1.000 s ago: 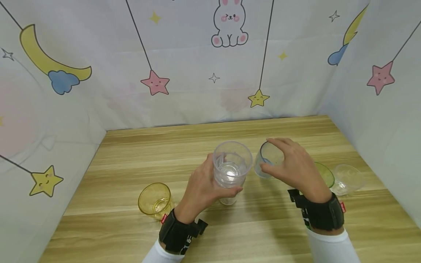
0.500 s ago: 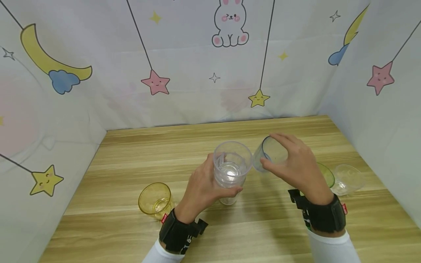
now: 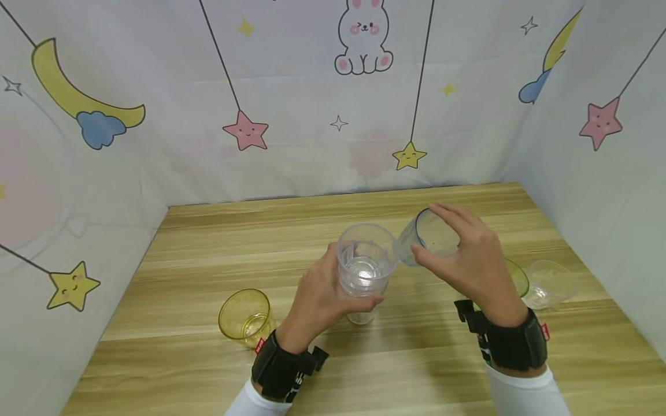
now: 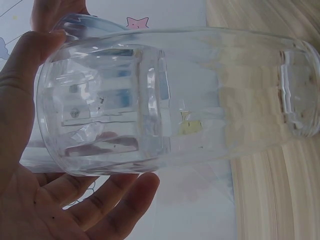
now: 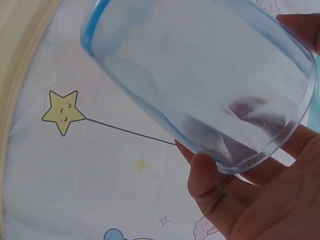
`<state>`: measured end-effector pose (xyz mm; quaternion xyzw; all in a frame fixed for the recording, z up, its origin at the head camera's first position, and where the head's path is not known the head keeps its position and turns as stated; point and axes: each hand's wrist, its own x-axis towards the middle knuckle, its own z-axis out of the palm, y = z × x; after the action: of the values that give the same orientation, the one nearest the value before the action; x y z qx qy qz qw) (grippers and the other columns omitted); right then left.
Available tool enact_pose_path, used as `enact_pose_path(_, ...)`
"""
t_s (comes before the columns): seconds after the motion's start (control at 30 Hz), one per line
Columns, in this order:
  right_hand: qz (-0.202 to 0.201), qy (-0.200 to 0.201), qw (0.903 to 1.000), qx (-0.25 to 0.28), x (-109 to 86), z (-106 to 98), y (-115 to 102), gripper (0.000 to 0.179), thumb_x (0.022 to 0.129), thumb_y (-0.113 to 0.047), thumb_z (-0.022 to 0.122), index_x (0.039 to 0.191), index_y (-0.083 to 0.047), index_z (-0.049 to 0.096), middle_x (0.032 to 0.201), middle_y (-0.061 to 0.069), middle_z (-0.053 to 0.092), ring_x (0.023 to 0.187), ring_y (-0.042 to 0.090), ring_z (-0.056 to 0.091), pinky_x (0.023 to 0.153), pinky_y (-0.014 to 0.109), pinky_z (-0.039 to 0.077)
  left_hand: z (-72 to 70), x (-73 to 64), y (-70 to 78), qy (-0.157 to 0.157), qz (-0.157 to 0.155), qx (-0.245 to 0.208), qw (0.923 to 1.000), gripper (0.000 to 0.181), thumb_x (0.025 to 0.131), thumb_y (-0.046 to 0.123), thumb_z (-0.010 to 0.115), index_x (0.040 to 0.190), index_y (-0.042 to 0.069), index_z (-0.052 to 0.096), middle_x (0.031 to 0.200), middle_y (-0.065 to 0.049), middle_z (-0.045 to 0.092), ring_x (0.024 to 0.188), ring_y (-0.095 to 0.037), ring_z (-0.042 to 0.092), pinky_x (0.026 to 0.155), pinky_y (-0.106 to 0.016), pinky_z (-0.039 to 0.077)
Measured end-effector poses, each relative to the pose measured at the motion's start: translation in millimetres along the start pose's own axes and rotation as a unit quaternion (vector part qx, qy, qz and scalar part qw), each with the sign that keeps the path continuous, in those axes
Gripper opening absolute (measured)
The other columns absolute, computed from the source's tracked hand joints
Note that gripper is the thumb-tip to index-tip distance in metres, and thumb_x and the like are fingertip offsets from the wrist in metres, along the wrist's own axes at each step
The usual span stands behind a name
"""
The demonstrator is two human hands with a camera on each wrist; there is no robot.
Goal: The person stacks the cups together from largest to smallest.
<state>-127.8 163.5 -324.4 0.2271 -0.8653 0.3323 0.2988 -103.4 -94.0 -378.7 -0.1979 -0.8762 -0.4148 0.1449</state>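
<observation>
In my left hand [image 3: 325,297] I grip a clear plastic cup [image 3: 364,283] near its top, thumb on one side and fingers on the other. Seen from the left wrist, what looks like a second clear cup [image 4: 100,105] sits nested in its upper part. My right hand [image 3: 470,254] holds a blue-tinted clear cup [image 3: 408,245] by its rim, between thumb and fingers. This cup tilts, its base pointing left beside the clear cup's rim; whether they touch I cannot tell. The right wrist view shows its thick blue base [image 5: 95,22] at upper left.
A yellow cup [image 3: 225,323] stands left of my left hand on the wooden table [image 3: 198,242]. Behind my right wrist, a green cup [image 3: 520,280] is partly hidden, with another clear cup [image 3: 557,283] beside it. White printed cloth [image 3: 302,167] walls the table's back and sides.
My right hand has risen slightly, and the blue-tinted cup has tilted further, its base moving left and up toward the clear cup's rim. My left hand has stayed still.
</observation>
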Motion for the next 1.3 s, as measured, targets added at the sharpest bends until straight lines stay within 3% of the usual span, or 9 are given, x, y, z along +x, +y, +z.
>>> enact_pose_path(0.2, -0.007, 0.015, 0.9999, 0.000, -0.5, 0.2, 0.1, 0.060, 0.072, -0.022, 0.086, 0.126, -0.001, 0.069, 0.127, 0.016, 0.066, 0.117, 0.036, 0.061, 0.089, 0.055, 0.051, 0.5, 0.0, -0.6, -0.003, -0.001, -0.008, 1.0000, 0.090, 0.065, 0.050, 0.091, 0.137, 0.017, 0.048, 0.116, 0.001, 0.065, 0.100, -0.014, 0.065, 0.078, -0.035, 0.055)
enact_pose_path(0.43, -0.007, 0.029, 0.9995, -0.009, -0.7, -1.0, -1.7, 0.059, 0.073, -0.026, 0.085, 0.125, -0.002, 0.069, 0.129, 0.013, 0.066, 0.114, 0.031, 0.063, 0.063, 0.039, 0.049, 0.3, 0.0, -0.7, -0.001, 0.005, -0.002, 1.0000, 0.092, 0.065, 0.049, 0.092, 0.138, 0.015, 0.048, 0.116, -0.002, 0.066, 0.099, -0.015, 0.065, 0.077, -0.034, 0.055)
enact_pose_path(0.67, -0.007, 0.042, 0.9991, -0.001, -1.0, -1.9, -2.7, 0.058, 0.074, -0.027, 0.085, 0.125, -0.003, 0.069, 0.129, 0.012, 0.066, 0.109, 0.029, 0.065, 0.066, 0.028, 0.044, 0.9, 0.6, -1.8, 0.003, 0.011, 0.005, 0.9999, 0.092, 0.064, 0.050, 0.092, 0.137, 0.016, 0.049, 0.114, -0.002, 0.067, 0.098, -0.015, 0.066, 0.077, -0.036, 0.055)
enact_pose_path(0.97, -0.009, 0.080, 0.9967, 0.011, 1.1, -1.7, -5.6, 0.056, 0.072, -0.024, 0.085, 0.121, -0.002, 0.071, 0.124, 0.010, 0.069, 0.099, 0.028, 0.065, 0.066, 0.026, 0.041, 0.7, 0.3, -1.5, 0.003, 0.009, 0.003, 1.0000, 0.091, 0.064, 0.051, 0.091, 0.136, 0.016, 0.049, 0.114, -0.001, 0.066, 0.097, -0.015, 0.065, 0.077, -0.035, 0.055)
enact_pose_path(1.3, -0.012, 0.110, 0.9934, 0.030, 1.0, -4.2, -8.5, 0.054, 0.072, -0.026, 0.084, 0.118, 0.000, 0.072, 0.124, 0.009, 0.069, 0.101, 0.027, 0.066, 0.066, 0.022, 0.040, 0.9, 0.1, -1.9, 0.002, 0.003, 0.001, 1.0000, 0.093, 0.063, 0.049, 0.092, 0.137, 0.016, 0.048, 0.115, -0.002, 0.066, 0.098, -0.016, 0.065, 0.078, -0.036, 0.055)
